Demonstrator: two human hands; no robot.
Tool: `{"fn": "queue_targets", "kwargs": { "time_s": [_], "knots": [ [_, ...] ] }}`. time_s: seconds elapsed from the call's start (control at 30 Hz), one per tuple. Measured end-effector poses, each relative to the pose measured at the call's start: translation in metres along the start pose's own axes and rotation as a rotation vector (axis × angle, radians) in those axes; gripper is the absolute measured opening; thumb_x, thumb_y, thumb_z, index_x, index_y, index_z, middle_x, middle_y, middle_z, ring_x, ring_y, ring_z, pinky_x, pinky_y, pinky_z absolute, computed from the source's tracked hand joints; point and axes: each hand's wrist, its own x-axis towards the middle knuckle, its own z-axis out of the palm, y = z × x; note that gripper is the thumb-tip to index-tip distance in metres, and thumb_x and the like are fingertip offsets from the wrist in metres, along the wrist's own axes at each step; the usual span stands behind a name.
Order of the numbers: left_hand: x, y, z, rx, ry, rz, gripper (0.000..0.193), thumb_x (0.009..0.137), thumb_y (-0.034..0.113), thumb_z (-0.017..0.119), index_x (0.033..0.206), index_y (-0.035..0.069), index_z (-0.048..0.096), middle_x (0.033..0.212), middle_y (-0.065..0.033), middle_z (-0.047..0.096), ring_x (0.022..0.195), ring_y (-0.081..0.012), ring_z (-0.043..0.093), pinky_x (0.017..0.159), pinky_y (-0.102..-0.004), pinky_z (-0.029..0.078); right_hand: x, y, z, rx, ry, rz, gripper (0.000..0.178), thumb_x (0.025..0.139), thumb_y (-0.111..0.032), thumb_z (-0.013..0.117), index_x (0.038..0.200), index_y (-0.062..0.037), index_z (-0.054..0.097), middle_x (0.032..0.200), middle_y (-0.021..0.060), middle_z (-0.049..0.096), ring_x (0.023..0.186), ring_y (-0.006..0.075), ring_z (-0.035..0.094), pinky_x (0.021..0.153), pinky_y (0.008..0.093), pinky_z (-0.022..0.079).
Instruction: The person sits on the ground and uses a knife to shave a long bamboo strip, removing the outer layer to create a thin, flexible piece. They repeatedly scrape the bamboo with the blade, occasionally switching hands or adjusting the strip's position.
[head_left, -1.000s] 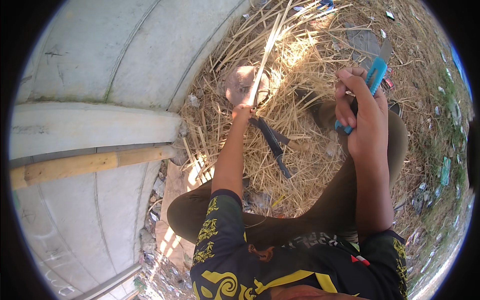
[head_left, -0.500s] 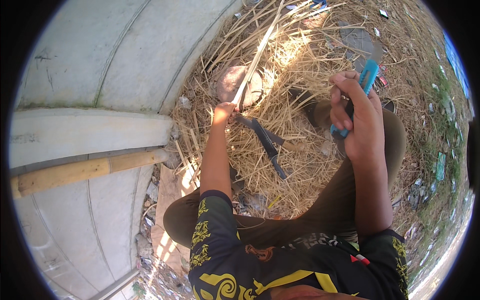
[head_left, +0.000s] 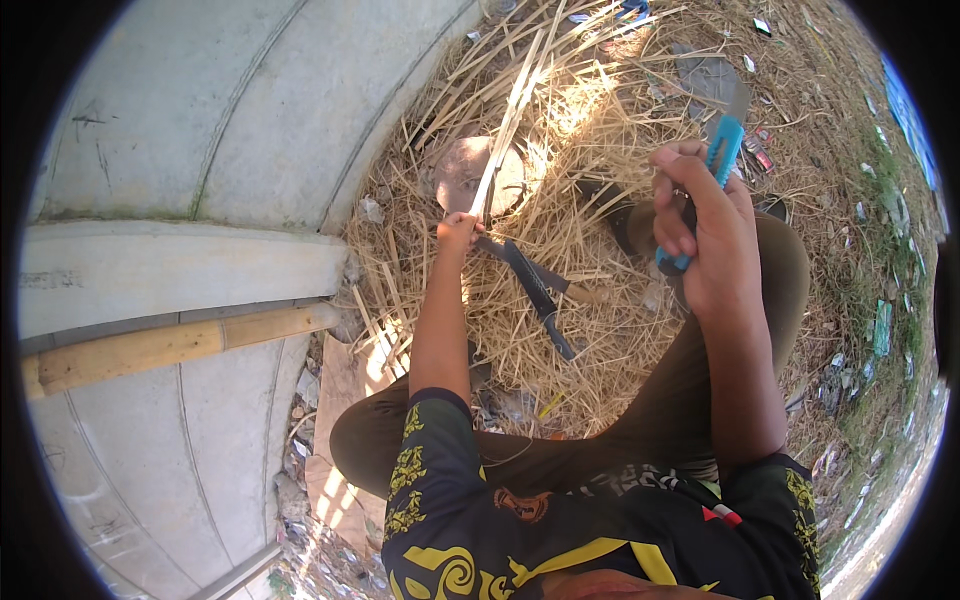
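My left hand is closed around the near ends of long, thin bamboo strips, which slant up and away over a round wood block. In my raised right hand, over my bent right knee, is a turquoise utility knife with its blade out, pointing away from me. The blade is apart from the strips. Just beyond my left hand's near side, a black sheath lies across a knife with a wooden handle on the shavings.
Pale concrete wall panels stand close on the left, with a bamboo pole along a ledge. Loose bamboo shavings cover the ground between my legs. A flat grey piece lies at the far right. Litter dots the grass.
My left hand has shifted slightly nearer and to the right, and the strips it grips now spread apart a little. My right hand has drifted slightly left with the utility knife.
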Motion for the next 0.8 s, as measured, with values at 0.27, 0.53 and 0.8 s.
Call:
{"fn": "queue_targets", "kwargs": {
  "time_s": [0.27,0.53,0.8],
  "knots": [
    [-0.063,0.027,0.033,-0.170,-0.049,0.327,0.019,0.099,0.020,0.067,0.097,0.002,0.066,0.076,-0.0048,0.066,0.051,-0.0051,0.046,0.044,-0.0207,0.033,0.019,0.031,0.006,-0.199,0.029,-0.111,0.016,0.093,-0.019,0.070,0.096,-0.0059,0.061,0.063,0.0006,0.054,0.042,0.0050,0.036,0.041,0.0223,0.029],
    [-0.223,0.175,0.030,-0.386,0.047,0.726,0.019,0.101,0.022,0.066,0.102,0.004,0.059,0.078,-0.0028,0.062,0.060,-0.0055,0.049,0.046,-0.0222,0.036,0.011,-0.011,-0.014,0.072,0.026,-0.262,0.018,0.087,-0.017,0.073,0.085,-0.0021,0.063,0.062,0.0047,0.056,0.044,0.0070,0.040,0.040,0.0251,0.032],
    [-0.381,0.212,0.017,-0.507,0.168,0.992,0.024,0.108,0.031,0.053,0.102,0.008,0.049,0.068,0.0010,0.040,0.051,-0.0054,0.032,0.044,-0.0223,0.025,-0.005,-0.020,-0.002,-0.035,-0.172,-0.282,0.015,0.090,-0.018,0.071,0.089,-0.0032,0.069,0.067,0.0032,0.059,0.045,0.0067,0.036,0.044,0.0248,0.032]
  ]
}}
